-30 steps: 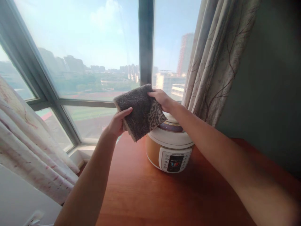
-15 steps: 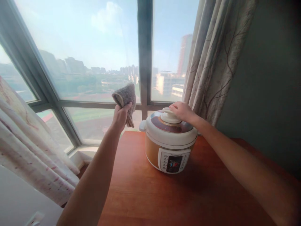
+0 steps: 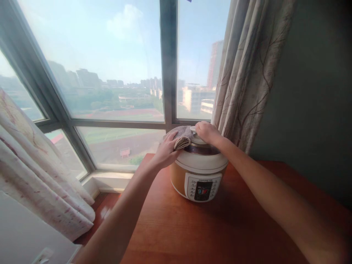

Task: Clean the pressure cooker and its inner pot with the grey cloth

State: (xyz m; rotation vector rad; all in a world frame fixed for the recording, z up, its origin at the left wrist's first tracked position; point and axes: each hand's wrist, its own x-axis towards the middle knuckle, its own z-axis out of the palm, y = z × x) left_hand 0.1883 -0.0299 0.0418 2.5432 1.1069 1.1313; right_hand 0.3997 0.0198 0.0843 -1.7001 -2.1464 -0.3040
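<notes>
The cloth [image 3: 184, 133] had just come down onto the cooker [image 3: 202, 167], so the work, as I judged it, now lay at the lid [image 3: 203, 150] rather than in the air. The left hand [image 3: 167, 149] grasped the folded cloth, fingers spread over its top, and held it against the left part of the lid, close beside the other hand. The right hand [image 3: 208, 132] had its fingers curled over the pale knob [image 3: 197, 139]; how tightly, I couldn't tell. Half a second earlier the cloth had hung bunched in the left hand, well apart from the cooker, while the right was already at the knob. Before that, both hands had held the cloth. The cooker hadn't noticeably moved: it stood upright beneath both hands on the reddish table [image 3: 176, 227], its control panel [image 3: 202, 187] below the right hand.
</notes>
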